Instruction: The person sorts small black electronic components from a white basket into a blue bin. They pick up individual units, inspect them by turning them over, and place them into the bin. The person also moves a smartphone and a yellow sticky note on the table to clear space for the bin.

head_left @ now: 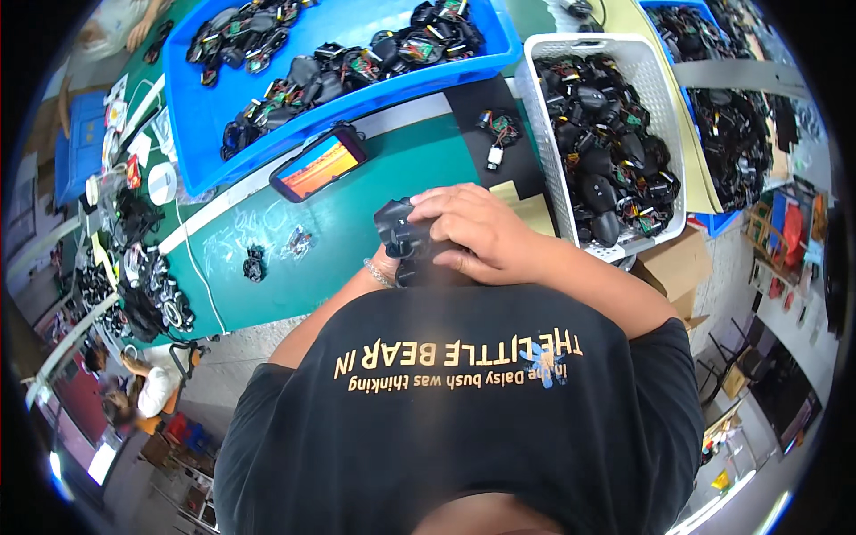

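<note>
Close in front of my chest is a black plastic housing (399,234) with rounded edges; its exact kind is not clear. My right hand (474,227) is closed over its right side, fingers bent across the top and thumb lower down. From the left, my left hand (385,262) grips the same housing low down, its fingers mostly hidden behind it. A bracelet shows at the left wrist. On the green table to the left lie a small black part (255,263) and a small clump of wired pieces (299,241).
Ahead, a phone (319,164) leans against a blue tray (183,134) of black wired assemblies. A white basket (535,116) of similar parts stands at right. Between them, a wired circuit piece (499,134) rests on a black strip. A white cable (198,267) crosses the table's left side.
</note>
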`<state>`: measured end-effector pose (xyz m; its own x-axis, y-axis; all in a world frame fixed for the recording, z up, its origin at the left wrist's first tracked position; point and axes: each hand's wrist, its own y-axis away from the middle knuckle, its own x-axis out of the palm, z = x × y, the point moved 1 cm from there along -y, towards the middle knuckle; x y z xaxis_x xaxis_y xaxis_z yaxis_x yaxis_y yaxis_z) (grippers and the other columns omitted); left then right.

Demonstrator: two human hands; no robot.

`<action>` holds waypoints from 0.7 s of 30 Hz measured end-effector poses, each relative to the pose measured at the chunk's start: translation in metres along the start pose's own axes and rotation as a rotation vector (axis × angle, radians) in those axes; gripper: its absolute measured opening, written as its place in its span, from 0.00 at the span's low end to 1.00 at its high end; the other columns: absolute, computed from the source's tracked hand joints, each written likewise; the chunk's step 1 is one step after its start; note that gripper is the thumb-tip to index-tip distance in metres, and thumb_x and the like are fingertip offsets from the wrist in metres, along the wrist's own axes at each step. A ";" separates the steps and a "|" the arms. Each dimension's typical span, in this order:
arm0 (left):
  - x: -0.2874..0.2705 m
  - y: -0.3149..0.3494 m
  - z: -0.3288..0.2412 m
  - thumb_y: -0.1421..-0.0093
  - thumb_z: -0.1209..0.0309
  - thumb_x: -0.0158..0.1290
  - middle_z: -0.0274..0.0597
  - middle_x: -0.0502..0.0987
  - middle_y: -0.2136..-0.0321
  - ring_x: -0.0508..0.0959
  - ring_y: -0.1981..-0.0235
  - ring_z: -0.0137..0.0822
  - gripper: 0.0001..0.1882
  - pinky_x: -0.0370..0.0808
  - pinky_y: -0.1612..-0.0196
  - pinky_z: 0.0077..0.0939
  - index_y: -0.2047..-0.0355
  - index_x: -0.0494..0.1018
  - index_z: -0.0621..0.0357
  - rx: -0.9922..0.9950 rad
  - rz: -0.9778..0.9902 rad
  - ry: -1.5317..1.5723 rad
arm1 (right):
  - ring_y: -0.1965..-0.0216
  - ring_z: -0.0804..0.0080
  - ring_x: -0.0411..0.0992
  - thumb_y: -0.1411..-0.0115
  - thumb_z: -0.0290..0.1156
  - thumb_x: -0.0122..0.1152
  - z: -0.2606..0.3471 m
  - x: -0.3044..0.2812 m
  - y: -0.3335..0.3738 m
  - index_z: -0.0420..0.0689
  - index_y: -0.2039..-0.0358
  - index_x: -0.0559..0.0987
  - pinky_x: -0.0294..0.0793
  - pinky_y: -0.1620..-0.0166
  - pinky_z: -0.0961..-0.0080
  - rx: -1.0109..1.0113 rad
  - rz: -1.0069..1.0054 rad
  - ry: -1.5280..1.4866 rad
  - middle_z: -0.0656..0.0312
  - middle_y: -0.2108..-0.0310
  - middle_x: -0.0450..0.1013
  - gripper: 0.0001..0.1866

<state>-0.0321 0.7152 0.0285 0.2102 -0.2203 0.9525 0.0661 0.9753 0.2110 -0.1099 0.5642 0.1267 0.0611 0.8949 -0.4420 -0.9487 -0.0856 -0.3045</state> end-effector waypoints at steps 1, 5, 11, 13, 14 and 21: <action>0.004 0.004 0.001 0.38 0.64 0.47 0.43 0.70 0.53 0.73 0.52 0.33 0.17 0.72 0.48 0.29 0.50 0.65 0.53 -0.001 -0.018 0.023 | 0.47 0.57 0.65 0.53 0.32 0.67 0.000 0.005 -0.002 0.45 0.68 0.69 0.63 0.51 0.60 -0.030 -0.003 0.031 0.57 0.54 0.69 0.16; 0.013 0.021 -0.002 0.39 0.63 0.49 0.41 0.70 0.52 0.71 0.49 0.35 0.18 0.69 0.44 0.33 0.49 0.64 0.50 0.036 -0.042 0.098 | 0.48 0.58 0.66 0.57 0.36 0.70 0.006 0.020 -0.020 0.45 0.69 0.69 0.63 0.50 0.60 -0.078 -0.035 0.088 0.58 0.53 0.69 0.20; -0.021 0.063 -0.026 0.39 0.59 0.47 0.42 0.67 0.48 0.68 0.45 0.36 0.22 0.66 0.42 0.35 0.46 0.61 0.48 0.519 -0.148 -0.168 | 0.49 0.56 0.68 0.56 0.34 0.70 0.002 0.050 -0.070 0.45 0.69 0.69 0.64 0.52 0.60 -0.187 -0.003 0.039 0.56 0.53 0.70 0.19; -0.006 0.073 -0.033 0.38 0.54 0.44 0.43 0.66 0.46 0.65 0.43 0.38 0.25 0.63 0.40 0.36 0.44 0.60 0.49 0.610 -0.394 -0.059 | 0.50 0.56 0.68 0.56 0.34 0.69 -0.005 0.056 -0.098 0.44 0.68 0.69 0.65 0.52 0.60 -0.216 0.015 -0.018 0.56 0.54 0.70 0.19; -0.007 0.073 -0.043 0.38 0.51 0.43 0.43 0.66 0.45 0.65 0.42 0.38 0.27 0.62 0.39 0.37 0.43 0.59 0.49 0.566 -0.233 0.216 | 0.53 0.55 0.69 0.54 0.34 0.67 -0.006 0.059 -0.115 0.43 0.68 0.69 0.65 0.52 0.61 -0.205 0.024 -0.060 0.55 0.55 0.71 0.18; 0.109 0.093 -0.186 0.38 0.50 0.42 0.44 0.72 0.53 0.73 0.51 0.40 0.23 0.71 0.47 0.38 0.50 0.67 0.51 0.914 -0.198 -0.387 | 0.51 0.61 0.70 0.47 0.30 0.63 -0.033 0.071 -0.265 0.42 0.55 0.68 0.66 0.47 0.69 -0.180 -0.060 -0.194 0.55 0.55 0.70 0.20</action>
<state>0.1787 0.7780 0.1114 -0.0652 -0.5165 0.8538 -0.7412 0.5979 0.3051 0.1562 0.6359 0.1480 0.0382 0.9664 -0.2541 -0.8738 -0.0910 -0.4777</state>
